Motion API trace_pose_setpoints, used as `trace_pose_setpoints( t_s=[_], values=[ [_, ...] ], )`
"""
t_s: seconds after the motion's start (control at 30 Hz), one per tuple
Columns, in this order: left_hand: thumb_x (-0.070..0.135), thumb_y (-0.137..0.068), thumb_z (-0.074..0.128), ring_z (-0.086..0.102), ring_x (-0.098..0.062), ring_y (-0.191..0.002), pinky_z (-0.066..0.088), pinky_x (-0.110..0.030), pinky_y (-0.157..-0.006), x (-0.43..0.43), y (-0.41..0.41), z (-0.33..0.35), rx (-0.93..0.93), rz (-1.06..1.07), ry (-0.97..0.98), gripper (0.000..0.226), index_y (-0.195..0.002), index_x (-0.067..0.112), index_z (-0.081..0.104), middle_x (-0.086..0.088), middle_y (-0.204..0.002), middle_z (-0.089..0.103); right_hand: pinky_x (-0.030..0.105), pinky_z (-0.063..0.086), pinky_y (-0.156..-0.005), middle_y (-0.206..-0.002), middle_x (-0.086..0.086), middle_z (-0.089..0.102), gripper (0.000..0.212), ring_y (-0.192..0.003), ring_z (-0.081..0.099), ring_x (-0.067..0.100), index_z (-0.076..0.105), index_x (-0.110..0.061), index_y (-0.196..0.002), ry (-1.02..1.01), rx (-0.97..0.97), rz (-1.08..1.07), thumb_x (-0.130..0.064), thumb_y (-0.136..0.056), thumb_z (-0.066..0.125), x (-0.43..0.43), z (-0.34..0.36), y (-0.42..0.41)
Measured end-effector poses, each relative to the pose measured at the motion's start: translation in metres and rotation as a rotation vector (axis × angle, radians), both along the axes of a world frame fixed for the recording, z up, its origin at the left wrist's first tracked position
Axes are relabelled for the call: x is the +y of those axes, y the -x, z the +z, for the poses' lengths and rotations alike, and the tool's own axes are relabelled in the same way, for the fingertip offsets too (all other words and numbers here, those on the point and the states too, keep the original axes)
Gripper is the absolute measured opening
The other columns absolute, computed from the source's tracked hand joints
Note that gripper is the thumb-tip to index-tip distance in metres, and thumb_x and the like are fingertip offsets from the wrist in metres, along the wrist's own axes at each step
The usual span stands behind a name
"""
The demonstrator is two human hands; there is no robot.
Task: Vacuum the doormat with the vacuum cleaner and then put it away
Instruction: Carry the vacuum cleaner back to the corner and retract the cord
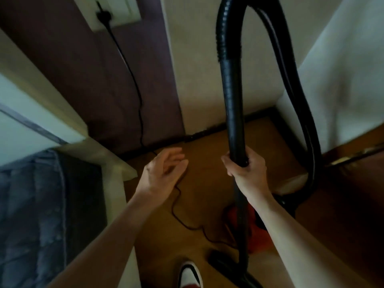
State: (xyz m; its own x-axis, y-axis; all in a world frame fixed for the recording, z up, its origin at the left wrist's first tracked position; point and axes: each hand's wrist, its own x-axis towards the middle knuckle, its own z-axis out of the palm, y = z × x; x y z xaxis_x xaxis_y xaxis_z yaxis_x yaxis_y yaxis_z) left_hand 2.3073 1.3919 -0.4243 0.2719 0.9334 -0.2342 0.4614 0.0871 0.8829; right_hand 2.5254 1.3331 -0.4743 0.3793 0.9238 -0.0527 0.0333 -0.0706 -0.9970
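Right hand (246, 167) clamped around the upright black wand (233, 100) of the vacuum cleaner; left hand (164, 171) empty, fingers loosely spread, held in the air left of the wand and clear of it. Hose (311, 142) arches over the wand's top and drops on its right; red vacuum body (257, 231) sits on the wooden floor (207, 194) just behind the wand's lower end, floor head (226, 265) at its foot. Left of the wand, a power cord (133, 80) runs from a wall socket (110, 11) down to the floor.
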Motion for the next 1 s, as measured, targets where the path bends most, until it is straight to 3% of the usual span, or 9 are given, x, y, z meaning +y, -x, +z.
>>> trace_pose_setpoints(
  t_s=[0.17, 0.4, 0.53, 0.63, 0.73, 0.8, 1.0],
  values=[
    [0.031, -0.093, 0.066, 0.059, 0.02, -0.096, 0.047, -0.002, -0.079, 0.047, 0.022, 0.056, 0.054, 0.109, -0.095, 0.03, -0.122, 0.024, 0.063, 0.021, -0.104, 0.066, 0.025, 0.048, -0.05, -0.069, 0.009, 0.058, 0.013, -0.055, 0.055, 0.017, 0.065, -0.008, -0.086, -0.008, -0.033, -0.029, 0.001, -0.088, 0.073, 0.029, 0.026, 0.015],
    [0.032, -0.093, 0.066, 0.056, 0.025, -0.08, 0.041, 0.004, -0.068, 0.099, 0.039, 0.115, 0.089, 0.188, -0.146, 0.028, -0.119, 0.021, 0.067, 0.022, -0.096, 0.064, 0.025, 0.049, -0.053, -0.061, 0.002, 0.058, 0.011, -0.055, 0.055, 0.019, 0.065, -0.005, -0.087, 0.009, 0.009, -0.107, 0.004, -0.089, 0.071, 0.064, 0.085, 0.023],
    [0.036, -0.093, 0.065, 0.054, 0.025, -0.076, 0.04, 0.006, -0.065, 0.123, 0.044, 0.124, 0.117, 0.255, -0.164, 0.026, -0.115, 0.024, 0.066, 0.019, -0.097, 0.064, 0.028, 0.05, -0.055, -0.062, 0.01, 0.056, 0.009, -0.055, 0.054, 0.023, 0.064, 0.0, -0.089, -0.035, 0.042, -0.13, 0.007, -0.089, 0.07, 0.087, 0.096, 0.024],
    [0.036, -0.091, 0.067, 0.056, 0.025, -0.077, 0.042, 0.003, -0.069, 0.138, 0.039, 0.121, 0.121, 0.325, -0.208, 0.021, -0.109, 0.025, 0.063, 0.022, -0.092, 0.061, 0.028, 0.05, -0.055, -0.061, 0.006, 0.057, 0.007, -0.055, 0.054, 0.022, 0.064, 0.002, -0.091, -0.049, 0.049, -0.109, 0.007, -0.09, 0.069, 0.104, 0.092, 0.027],
    [0.04, -0.091, 0.065, 0.061, 0.005, -0.091, 0.049, -0.019, -0.089, 0.152, 0.033, 0.114, 0.111, 0.409, -0.268, 0.03, -0.113, 0.019, 0.064, 0.012, -0.105, 0.066, 0.025, 0.05, -0.055, -0.061, 0.001, 0.058, 0.011, -0.055, 0.055, 0.019, 0.066, -0.005, -0.088, -0.046, 0.033, -0.106, 0.005, -0.089, 0.071, 0.118, 0.083, 0.029],
    [0.042, -0.09, 0.064, 0.061, -0.007, -0.101, 0.049, -0.029, -0.094, 0.163, 0.029, 0.109, 0.121, 0.45, -0.264, 0.037, -0.118, 0.017, 0.063, 0.005, -0.113, 0.066, 0.023, 0.05, -0.055, -0.061, 0.003, 0.058, 0.012, -0.054, 0.056, 0.017, 0.066, -0.005, -0.088, -0.05, 0.025, -0.093, 0.005, -0.089, 0.071, 0.122, 0.079, 0.03],
    [0.045, -0.089, 0.065, 0.056, -0.003, -0.099, 0.043, -0.022, -0.087, 0.191, 0.019, 0.102, 0.127, 0.503, -0.219, 0.046, -0.125, 0.017, 0.058, 0.013, -0.11, 0.06, 0.021, 0.048, -0.052, -0.063, 0.005, 0.059, 0.01, -0.054, 0.056, 0.015, 0.066, -0.004, -0.088, -0.022, 0.014, -0.063, 0.005, -0.089, 0.07, 0.133, 0.072, 0.03]
  ],
)
